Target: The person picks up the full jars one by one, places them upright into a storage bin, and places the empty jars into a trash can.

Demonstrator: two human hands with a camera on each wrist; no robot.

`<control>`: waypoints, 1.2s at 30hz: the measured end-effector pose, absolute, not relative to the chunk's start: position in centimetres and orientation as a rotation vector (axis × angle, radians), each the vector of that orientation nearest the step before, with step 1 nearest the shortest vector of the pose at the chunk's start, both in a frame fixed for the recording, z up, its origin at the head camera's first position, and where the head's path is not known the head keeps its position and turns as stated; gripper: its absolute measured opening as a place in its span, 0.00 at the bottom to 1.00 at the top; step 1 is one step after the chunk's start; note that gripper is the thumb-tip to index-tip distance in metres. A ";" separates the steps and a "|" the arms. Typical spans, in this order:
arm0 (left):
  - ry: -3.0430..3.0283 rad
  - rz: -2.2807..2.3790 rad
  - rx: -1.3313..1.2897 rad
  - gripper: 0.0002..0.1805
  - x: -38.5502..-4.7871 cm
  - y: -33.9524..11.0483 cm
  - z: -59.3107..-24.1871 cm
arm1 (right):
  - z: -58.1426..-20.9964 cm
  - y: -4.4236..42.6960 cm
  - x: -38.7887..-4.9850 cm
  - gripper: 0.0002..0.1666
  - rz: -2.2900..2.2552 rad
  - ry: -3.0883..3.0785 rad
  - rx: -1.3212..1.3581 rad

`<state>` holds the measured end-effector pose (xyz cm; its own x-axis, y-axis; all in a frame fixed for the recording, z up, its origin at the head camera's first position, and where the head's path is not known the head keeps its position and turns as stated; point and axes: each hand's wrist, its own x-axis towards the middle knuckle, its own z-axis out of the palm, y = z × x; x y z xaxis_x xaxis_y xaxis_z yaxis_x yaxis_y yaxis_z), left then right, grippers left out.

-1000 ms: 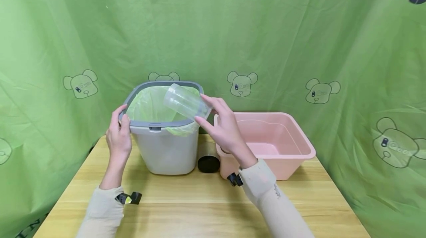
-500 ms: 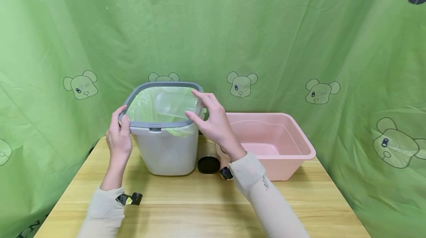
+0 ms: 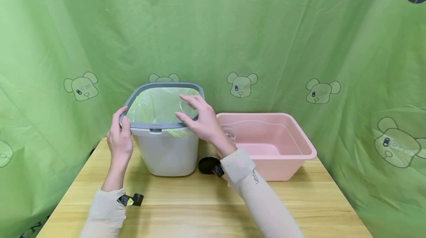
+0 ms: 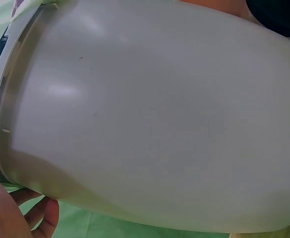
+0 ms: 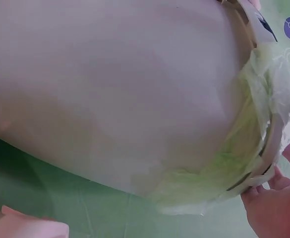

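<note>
With thumb and fingers my left hand [image 3: 120, 140] grips the front left of the grey rim [image 3: 159, 125] on a light grey bin [image 3: 169, 153]. A pale green bag [image 3: 149, 104] lines this bin and folds over its rim. At the right side of the opening, my right hand [image 3: 203, 121] holds a clear plastic cup [image 3: 188, 108] between spread thumb and fingers. Most of the cup is inside the bin and hard to make out against the bag. In the right wrist view the fingers of the right hand [image 5: 278, 203] are by the bagged rim.
A pink tub [image 3: 279, 167] stands right of the bin, with a small clear container [image 3: 229, 133] at its left wall. Between bin and tub is a clear jar with a black lid [image 3: 208, 165], partly behind the right wrist. A green curtain [image 3: 273, 38] hangs behind the table.
My right hand has moved left over the bin opening, and the cup has gone from above the rim down into the bin. The left hand keeps its hold on the rim.
</note>
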<state>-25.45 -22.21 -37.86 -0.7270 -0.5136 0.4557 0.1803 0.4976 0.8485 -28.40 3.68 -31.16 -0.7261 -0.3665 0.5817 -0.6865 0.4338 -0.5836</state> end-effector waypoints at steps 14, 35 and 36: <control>-2.030 -1.245 0.260 0.26 -25.8 -22.2 -38.0 | -32.0 3.4 -29.1 0.30 1.060 -2.378 0.955; -2.012 -1.247 0.262 0.26 -25.9 -22.2 -38.2 | -32.0 3.7 -29.1 0.27 1.073 -2.321 1.023; -2.011 -1.247 0.264 0.26 -25.9 -22.2 -38.2 | -32.0 3.7 -29.0 0.27 1.076 -2.324 1.022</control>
<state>-25.86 -22.20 -38.19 -0.7035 -0.5221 0.4821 0.1997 0.5059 0.8392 -29.05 3.72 -32.04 -0.6624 -0.4560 0.5944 -0.7483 0.4415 -0.4951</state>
